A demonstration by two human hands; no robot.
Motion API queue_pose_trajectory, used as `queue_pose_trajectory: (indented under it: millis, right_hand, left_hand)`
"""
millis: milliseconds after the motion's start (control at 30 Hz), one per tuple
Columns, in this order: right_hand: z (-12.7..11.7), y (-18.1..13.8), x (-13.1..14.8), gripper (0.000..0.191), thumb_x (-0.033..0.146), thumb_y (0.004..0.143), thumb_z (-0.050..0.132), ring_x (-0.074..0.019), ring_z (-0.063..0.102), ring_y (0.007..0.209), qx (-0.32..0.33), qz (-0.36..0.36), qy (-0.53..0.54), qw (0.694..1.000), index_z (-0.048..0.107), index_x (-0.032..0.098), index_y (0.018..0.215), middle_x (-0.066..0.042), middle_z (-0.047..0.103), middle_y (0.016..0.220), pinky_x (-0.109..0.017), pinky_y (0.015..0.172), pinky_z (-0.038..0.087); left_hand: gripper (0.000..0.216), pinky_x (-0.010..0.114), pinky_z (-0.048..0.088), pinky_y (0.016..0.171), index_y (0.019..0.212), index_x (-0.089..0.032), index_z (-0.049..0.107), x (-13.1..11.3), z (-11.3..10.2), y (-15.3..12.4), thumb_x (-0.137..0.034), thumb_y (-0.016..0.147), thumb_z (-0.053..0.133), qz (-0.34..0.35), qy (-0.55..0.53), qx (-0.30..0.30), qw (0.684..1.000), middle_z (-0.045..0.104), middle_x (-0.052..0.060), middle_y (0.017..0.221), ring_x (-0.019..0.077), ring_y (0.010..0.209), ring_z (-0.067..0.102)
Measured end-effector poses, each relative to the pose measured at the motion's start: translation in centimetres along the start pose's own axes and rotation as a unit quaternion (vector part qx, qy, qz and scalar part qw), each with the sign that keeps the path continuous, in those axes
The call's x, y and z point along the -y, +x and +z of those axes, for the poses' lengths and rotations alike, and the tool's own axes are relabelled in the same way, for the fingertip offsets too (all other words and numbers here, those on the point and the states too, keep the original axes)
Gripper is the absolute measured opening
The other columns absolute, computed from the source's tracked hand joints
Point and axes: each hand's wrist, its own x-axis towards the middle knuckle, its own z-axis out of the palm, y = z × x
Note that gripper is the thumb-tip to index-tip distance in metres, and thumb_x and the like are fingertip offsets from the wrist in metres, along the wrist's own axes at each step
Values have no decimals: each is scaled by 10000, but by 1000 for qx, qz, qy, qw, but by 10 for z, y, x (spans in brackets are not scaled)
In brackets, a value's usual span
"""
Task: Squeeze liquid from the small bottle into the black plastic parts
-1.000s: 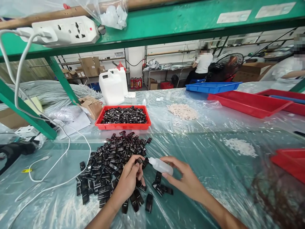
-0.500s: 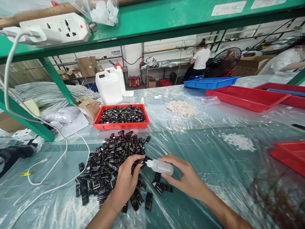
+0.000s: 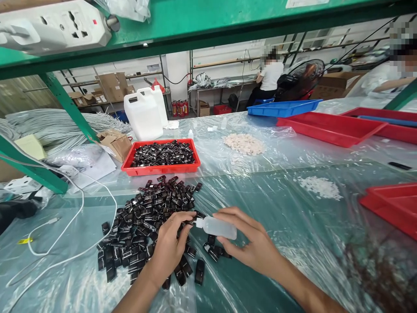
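Note:
My right hand (image 3: 252, 241) grips a translucent white squeeze bottle (image 3: 220, 228) between thumb and fingers. The bottle lies nearly level, its nozzle pointing left toward my other hand. Thumb and fingers of my left hand (image 3: 169, 239) pinch a small glossy black plastic piece (image 3: 191, 221) close to the nozzle; the fingers hide most of it. Whether nozzle and piece touch, I cannot tell. Beneath and around my left hand spreads a loose heap of similar black pieces (image 3: 140, 221). A few more black pieces (image 3: 213, 251) lie below the bottle.
Behind the heap stands a red tray (image 3: 159, 169) full of black pieces. Farther back are white jugs (image 3: 143, 115), a beige pile (image 3: 244, 143) and white bits (image 3: 319, 187). Red (image 3: 332, 128) and blue trays (image 3: 283, 108) sit right. A white cable (image 3: 81, 250) crosses the left side.
The view has shifted slightly, so the scene sits a little farther left and higher. The bottle's nozzle is closer to my left fingers. Both hands keep their grips.

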Motion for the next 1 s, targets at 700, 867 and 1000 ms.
queue_pose_trajectory:
  millis: [700,867,1000]
  right_hand:
    - [-3,-3,15,518,235,981,757,-314,855,1057,-57,-7,29,998,598,472,1413,-48,834,1195,-437,821,743]
    - [-7,-5,14,489,262,979,752,-308,871,1035,-47,4,23,999,583,462,1392,-51,855,1187,-394,717,742]
    - [-7,-2,13,449,246,978,738,-271,878,1008,-71,-24,23,997,586,402,1370,-68,860,1154,-317,670,733]
  left_hand:
    - [172,235,576,915,1171,-302,582,-5,5,-4,-297,1013,515,-3,-1,35,999,736,-37,1150,141,1043,726]
    - [137,249,573,912,1114,-288,572,-5,5,-4,-237,999,517,20,-12,40,999,727,-26,1161,147,1033,720]
    - [138,282,579,902,1115,-284,563,-5,6,-4,-231,1003,501,27,-16,43,999,719,-7,1156,167,1040,713]
